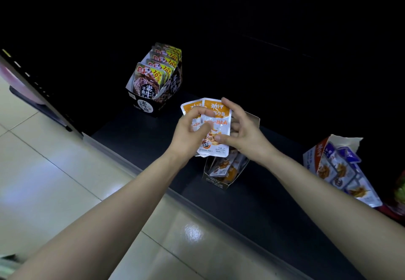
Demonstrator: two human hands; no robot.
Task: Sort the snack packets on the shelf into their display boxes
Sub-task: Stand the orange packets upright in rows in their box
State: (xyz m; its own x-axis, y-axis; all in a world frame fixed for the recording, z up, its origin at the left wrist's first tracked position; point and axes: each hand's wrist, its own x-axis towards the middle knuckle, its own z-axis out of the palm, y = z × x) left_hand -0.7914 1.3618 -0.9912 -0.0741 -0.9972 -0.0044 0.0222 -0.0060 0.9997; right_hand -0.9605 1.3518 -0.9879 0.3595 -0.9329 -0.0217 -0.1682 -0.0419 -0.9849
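Observation:
Both hands hold a small stack of orange-and-white snack packets (215, 124) above the dark shelf (140, 130). My left hand (190, 132) pinches the packets' left side, and my right hand (241, 130) grips their right edge with the thumb on the front. Directly below them stands an open display box (221, 175) with more orange packets inside. A black display box (153, 104) filled with upright black-and-yellow packets stands at the back left. At the right, a torn white-and-blue box (315, 154) leans with blue-topped packets (348, 170) spilling from it.
The shelf's front edge (135, 165) runs diagonally from left to lower right above a pale tiled floor (54, 170). The back of the shelf is dark. Red and green items (400, 192) show at the far right edge.

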